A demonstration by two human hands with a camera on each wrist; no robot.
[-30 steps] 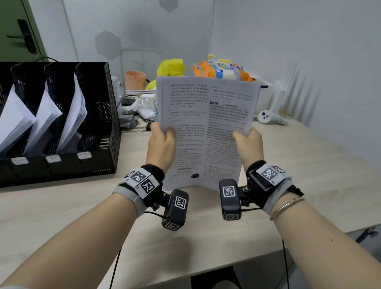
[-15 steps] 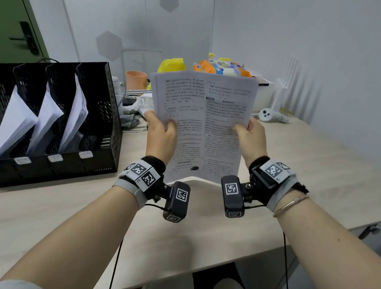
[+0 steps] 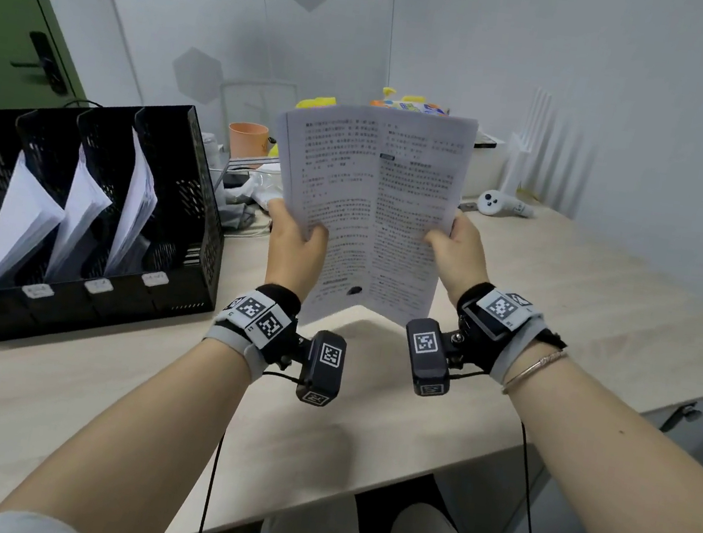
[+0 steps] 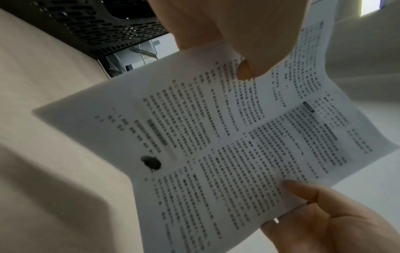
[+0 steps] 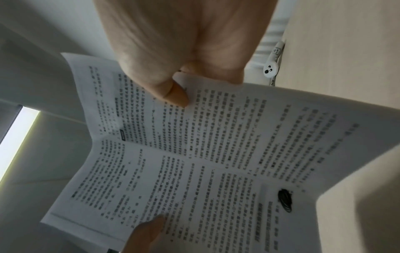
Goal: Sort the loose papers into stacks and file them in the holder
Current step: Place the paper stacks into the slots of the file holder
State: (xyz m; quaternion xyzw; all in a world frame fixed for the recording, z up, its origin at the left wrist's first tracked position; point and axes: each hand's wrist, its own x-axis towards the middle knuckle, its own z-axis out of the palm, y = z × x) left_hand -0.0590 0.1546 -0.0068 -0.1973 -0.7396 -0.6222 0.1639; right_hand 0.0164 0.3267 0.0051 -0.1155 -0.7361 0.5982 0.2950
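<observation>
Head view: the black holder (image 3: pixel 194 217) stands at the far left of the desk (image 3: pixel 363 426) with white sheets leaning in three of its four slots; the rightmost looks unfilled, so I judge the filing mostly done, with one stack left. That stack of papers (image 3: pixel 367 205) is held upright above the desk, the left hand (image 3: pixel 296 245) pinching its left edge, the right hand (image 3: pixel 455 254) its right edge. The small white tags on the holder's front are too small to read. Left wrist view: the thumb (image 4: pixel 244 70) presses onto dense printed columns, blurred beyond reading, near a dark ink blot (image 4: pixel 150 162). Right wrist view: the right thumb (image 5: pixel 173 94) clamps the same page; no word is legible.
</observation>
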